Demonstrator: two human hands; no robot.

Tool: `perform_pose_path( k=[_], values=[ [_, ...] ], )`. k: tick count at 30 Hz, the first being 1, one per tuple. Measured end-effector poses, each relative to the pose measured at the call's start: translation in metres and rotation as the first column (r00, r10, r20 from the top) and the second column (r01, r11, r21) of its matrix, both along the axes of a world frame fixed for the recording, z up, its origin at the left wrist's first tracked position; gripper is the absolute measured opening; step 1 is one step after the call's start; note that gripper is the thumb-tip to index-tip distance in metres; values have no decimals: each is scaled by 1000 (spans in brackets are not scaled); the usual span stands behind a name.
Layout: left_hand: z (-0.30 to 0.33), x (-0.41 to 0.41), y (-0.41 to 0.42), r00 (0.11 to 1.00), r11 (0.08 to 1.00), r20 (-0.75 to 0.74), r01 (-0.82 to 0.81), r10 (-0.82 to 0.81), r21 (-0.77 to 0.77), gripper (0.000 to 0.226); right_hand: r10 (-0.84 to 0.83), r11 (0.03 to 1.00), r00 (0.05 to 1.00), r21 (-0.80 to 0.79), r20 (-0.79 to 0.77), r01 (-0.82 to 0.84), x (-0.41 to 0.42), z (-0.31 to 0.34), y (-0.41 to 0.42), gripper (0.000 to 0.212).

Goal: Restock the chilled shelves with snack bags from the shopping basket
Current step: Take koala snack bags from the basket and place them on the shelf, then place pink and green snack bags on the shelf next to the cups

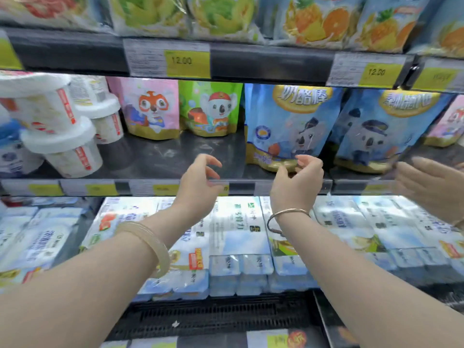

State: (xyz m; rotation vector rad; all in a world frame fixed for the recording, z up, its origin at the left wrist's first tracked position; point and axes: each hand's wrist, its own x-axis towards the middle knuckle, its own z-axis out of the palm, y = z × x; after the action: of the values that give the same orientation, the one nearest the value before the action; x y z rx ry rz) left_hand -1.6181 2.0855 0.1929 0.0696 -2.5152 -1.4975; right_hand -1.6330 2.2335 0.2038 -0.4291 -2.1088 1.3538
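Note:
On the middle shelf stand snack bags: a pink one with an orange fox, a green one with a koala and two tall blue koala bags. My left hand hovers at the shelf's front edge, fingers curled and apart, holding nothing. My right hand is just in front of the base of the left blue bag, fingers apart, with nothing gripped. The shopping basket is out of view.
Stacked white tubs fill the shelf's left end. Fruit-print bags line the shelf above. Wrapped milk-carton packs lie on the shelf below. Another person's hand reaches in at the right edge near the second blue bag.

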Motion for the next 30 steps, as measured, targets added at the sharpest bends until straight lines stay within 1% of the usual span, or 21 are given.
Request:
perform_pose_path(
  k=[1, 3, 6, 7, 9, 12, 14, 17, 21, 24, 27, 29, 30],
  values=[
    [-1, 9, -3, 999, 1000, 27, 23, -23, 12, 32, 46, 998, 999, -37, -10, -46, 8, 1, -11, 23],
    [-4, 28, -9, 997, 998, 64, 49, -52, 46, 28, 140, 986, 989, -80, -35, -143, 25, -1, -32, 22],
    [-16, 62, -24, 990, 994, 115, 68, -77, 82, 25, 276, 951, 961, -142, -10, -274, 55, -16, -62, 16],
    [-22, 75, -30, 986, 993, 144, 72, -84, 88, 25, 308, 940, 951, -163, 26, -300, 66, -24, -70, 14],
    [-34, 99, -40, 974, 992, 199, 90, -107, 93, 25, 353, 927, 930, -172, 100, -333, 85, -43, -79, 22],
    [-64, 143, -60, 947, 989, 298, 93, -123, 112, 21, 441, 897, 865, -152, 240, -415, 126, -87, -89, 31],
    [-91, 173, -72, 918, 993, 383, 67, -100, 98, 19, 464, 886, 820, -173, 336, -431, 159, -121, -91, 36],
    [-134, 213, -88, 863, 996, 500, 52, -79, 68, 16, 458, 888, 749, -200, 479, -414, 206, -170, -87, 40],
    [-190, 260, -106, 766, 997, 640, 70, -70, 25, 15, 407, 908, 633, -213, 658, -362, 262, -230, -78, 40],
    [-231, 292, -117, 696, 998, 718, 39, 3, -42, 21, 345, 926, 501, -202, 794, -318, 299, -277, -75, 38],
    [-274, 320, -121, 616, 994, 787, 72, 25, -87, 24, 240, 965, 384, -178, 892, -191, 327, -323, -72, 33],
    [-312, 339, -117, 551, 989, 834, 119, 9, -90, 21, 141, 988, 285, -117, 948, -102, 344, -357, -71, 32],
    [-332, 348, -111, 514, 985, 858, 145, 4, -92, 16, 96, 994, 215, -84, 972, -64, 354, -375, -70, 32]
  ],
)
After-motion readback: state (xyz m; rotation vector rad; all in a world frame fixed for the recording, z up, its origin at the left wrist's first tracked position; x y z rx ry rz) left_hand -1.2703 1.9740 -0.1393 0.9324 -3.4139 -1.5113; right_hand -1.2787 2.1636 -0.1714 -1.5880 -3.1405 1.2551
